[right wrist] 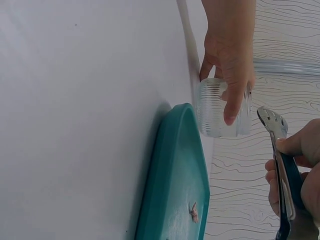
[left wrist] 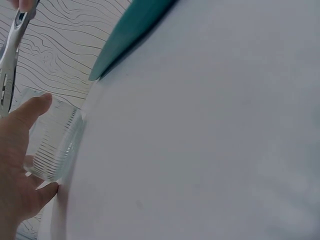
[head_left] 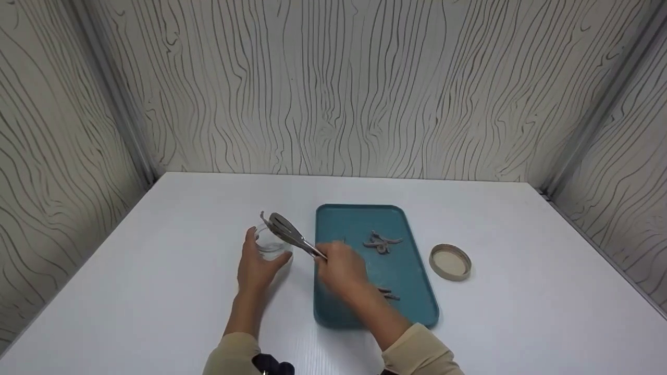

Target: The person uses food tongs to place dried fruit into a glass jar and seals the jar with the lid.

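A clear ribbed glass jar (head_left: 269, 245) stands on the white table, left of the tray. My left hand (head_left: 258, 268) grips it round the side, with the thumb on the near right; the left wrist view shows the thumb across the glass (left wrist: 55, 135). In my right hand (head_left: 342, 266) is a pair of metal tongs (head_left: 288, 232) with slotted ends. Their tips are over the jar's mouth, with a thin greyish-brown strip (head_left: 263, 216) at the end. In the right wrist view the tongs (right wrist: 280, 150) are clasped between thumb and fingers.
A teal tray (head_left: 359, 213) lies under my right forearm. On it are a clump of greyish-brown strips (head_left: 382, 242) and a second small group (head_left: 388, 294), partly covered by the arm. To the tray's right rests a round brown-rimmed lid (head_left: 450, 262). Patterned panels (head_left: 333, 104) enclose the table.
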A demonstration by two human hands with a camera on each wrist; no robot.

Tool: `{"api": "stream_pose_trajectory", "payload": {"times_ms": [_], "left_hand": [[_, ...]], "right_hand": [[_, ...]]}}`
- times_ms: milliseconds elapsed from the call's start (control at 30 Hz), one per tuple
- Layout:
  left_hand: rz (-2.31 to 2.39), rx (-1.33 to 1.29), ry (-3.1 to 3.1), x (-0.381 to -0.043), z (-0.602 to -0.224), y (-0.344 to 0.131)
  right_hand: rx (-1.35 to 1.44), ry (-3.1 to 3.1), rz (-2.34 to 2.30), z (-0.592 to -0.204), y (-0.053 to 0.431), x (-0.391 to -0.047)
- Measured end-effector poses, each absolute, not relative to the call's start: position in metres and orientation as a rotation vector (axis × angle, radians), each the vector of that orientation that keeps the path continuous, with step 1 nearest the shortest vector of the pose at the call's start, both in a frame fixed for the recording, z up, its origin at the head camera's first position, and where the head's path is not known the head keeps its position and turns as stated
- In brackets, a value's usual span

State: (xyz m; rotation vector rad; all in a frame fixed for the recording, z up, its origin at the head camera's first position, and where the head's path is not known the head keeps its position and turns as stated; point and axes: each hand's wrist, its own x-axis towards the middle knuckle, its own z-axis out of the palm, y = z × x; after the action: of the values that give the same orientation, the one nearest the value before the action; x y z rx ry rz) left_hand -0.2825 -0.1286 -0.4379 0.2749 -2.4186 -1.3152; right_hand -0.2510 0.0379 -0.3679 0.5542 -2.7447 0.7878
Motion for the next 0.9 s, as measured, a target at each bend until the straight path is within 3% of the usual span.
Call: {"api": "stream_pose_trajectory", "payload": {"times_ms": [900], "left_hand": [[-1.333,0.249,-2.37,-0.2848,-0.441,-0.1296]], "right_hand": [[0.56,-2.784,0.748,-0.3655,0.0377,-0.2488]]}}
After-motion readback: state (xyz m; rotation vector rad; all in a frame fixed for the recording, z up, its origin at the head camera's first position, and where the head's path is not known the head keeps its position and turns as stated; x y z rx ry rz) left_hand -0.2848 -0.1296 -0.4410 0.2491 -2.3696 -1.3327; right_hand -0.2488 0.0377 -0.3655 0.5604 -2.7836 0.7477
